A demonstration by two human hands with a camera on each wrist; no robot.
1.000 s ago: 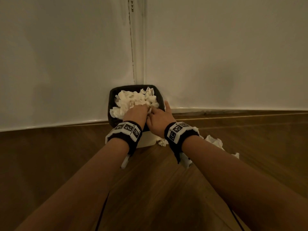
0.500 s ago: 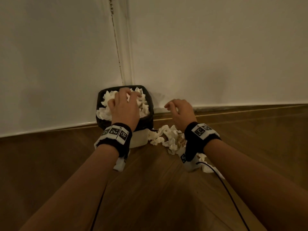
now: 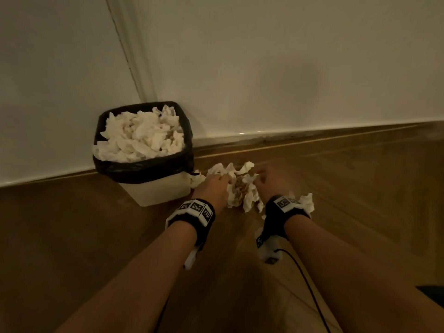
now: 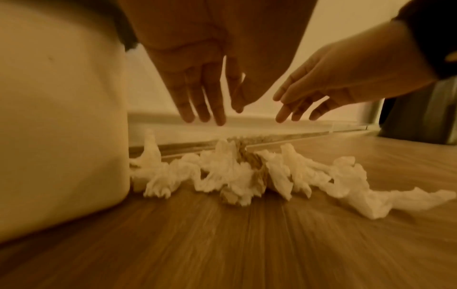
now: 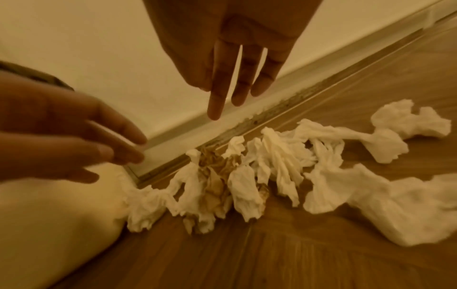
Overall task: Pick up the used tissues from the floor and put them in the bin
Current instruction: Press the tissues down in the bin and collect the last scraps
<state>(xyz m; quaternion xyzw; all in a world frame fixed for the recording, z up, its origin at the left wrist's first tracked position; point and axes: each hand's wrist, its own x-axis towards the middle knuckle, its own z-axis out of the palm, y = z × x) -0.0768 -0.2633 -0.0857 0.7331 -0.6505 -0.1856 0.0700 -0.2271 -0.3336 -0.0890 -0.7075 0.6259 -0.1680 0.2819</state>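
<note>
The small cream plastic bin with a black liner (image 3: 156, 188) is seen standing on the brown wood-grain floor (image 3: 96, 236) against the white wall (image 3: 264, 68), already heaped to the rim with crumpled white tissues (image 3: 141, 135). Overflow is judged the main risk: anything added to that mound could slide off the liner's edge and land back on the boards unless it is pressed down. The light bin could also be nudged, since it is touched by the near end of the floor pile.

The loose pile of crumpled white and brown-stained tissues (image 4: 235, 172) is spread along the floor just beside the bin's right side, trailing away towards a separate white wad (image 5: 408, 123). Because it is strung out and flimsy, part of it is likely to be left behind or dropped from a single scoop, and the stained pieces (image 5: 215, 176) may tear or smear.

The left hand (image 4: 197, 82) is held above the pile with fingers straight and pointing down, nothing grasped. The right hand (image 5: 245, 64) is poised likewise, fingers extended and slightly spread, empty; in the wrist views a gap to the tissues is visible.
</note>
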